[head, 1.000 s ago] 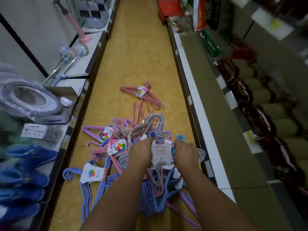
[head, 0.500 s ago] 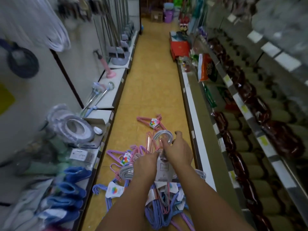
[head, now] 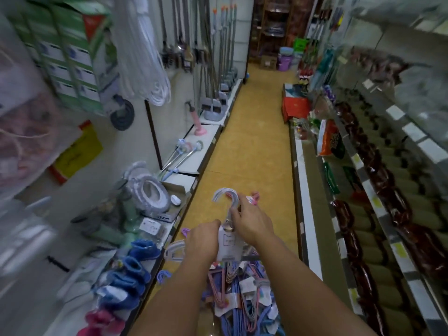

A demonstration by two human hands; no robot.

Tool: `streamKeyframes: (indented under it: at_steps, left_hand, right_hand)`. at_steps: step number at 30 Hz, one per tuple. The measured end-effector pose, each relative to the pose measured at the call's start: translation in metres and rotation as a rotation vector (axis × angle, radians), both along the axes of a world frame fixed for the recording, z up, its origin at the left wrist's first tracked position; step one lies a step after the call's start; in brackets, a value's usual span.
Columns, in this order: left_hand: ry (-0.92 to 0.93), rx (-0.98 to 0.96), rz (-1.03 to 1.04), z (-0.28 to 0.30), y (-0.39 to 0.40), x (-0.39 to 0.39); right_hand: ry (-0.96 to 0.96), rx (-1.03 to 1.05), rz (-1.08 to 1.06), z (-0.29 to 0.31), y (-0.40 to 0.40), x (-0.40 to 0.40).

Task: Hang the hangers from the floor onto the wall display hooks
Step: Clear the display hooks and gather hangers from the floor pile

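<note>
Grey hanger bundle, card label attached: gripped at the hook necks by right hand, at the label's side by left hand. Hook tops curve beyond the right hand's fingertips. Hanger pile, blue, pink and lilac, on yellow floor beneath both forearms. Blue slippers on shelf, left of left hand.

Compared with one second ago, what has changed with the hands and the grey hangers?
The grey hanger bundle has come up off the floor pile. The right hand moved from the bundle's side up to its hooks and now grips them; the left hand still holds the bundle by its white tag. The camera tilted up the aisle. The blue and pink hangers on the floor stayed where they were.
</note>
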State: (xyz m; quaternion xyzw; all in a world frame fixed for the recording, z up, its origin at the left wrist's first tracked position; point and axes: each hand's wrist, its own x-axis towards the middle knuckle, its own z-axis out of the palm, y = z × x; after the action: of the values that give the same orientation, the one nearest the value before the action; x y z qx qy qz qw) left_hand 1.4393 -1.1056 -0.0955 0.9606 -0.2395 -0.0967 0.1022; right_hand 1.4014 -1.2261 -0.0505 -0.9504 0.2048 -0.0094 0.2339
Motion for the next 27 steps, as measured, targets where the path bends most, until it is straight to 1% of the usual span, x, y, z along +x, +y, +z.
streamKeyframes:
  at_steps: [3,5,6,8,10,14,16,21,24,27]
  left_hand:
    - [-0.028,0.017,0.096,0.020,0.028,-0.001]
    - [-0.050,0.018,0.167,0.028,0.045,-0.005]
    - [-0.051,0.020,0.205,0.033,0.054,-0.010]
    - [-0.019,-0.006,0.280,0.042,0.070,-0.021]
    - [-0.003,-0.035,0.340,0.046,0.084,-0.032]
    - [-0.058,-0.135,0.508,0.053,0.108,-0.061]
    - [-0.074,-0.173,0.605,0.055,0.122,-0.078]
    - [-0.016,-0.166,0.803,0.058,0.171,-0.137]
    - [-0.031,-0.151,0.908,0.064,0.202,-0.174]
    - [-0.037,-0.148,0.996,0.069,0.234,-0.207]
  right_hand:
    - [0.185,-0.078,0.145,0.002,0.014,-0.011]
    - [0.248,-0.167,0.258,0.001,0.027,-0.016]
    - [0.250,-0.217,0.320,0.003,0.034,-0.018]
    - [0.226,-0.265,0.404,0.008,0.050,-0.022]
    - [0.194,-0.270,0.417,0.015,0.062,-0.026]
    - [0.113,-0.275,0.426,0.021,0.083,-0.032]
    - [0.079,-0.243,0.460,0.024,0.097,-0.038]
    - [0.044,-0.243,0.639,0.028,0.142,-0.063]
    - [0.043,-0.277,0.770,0.031,0.178,-0.081]
    - [0.050,-0.261,0.879,0.042,0.214,-0.104]
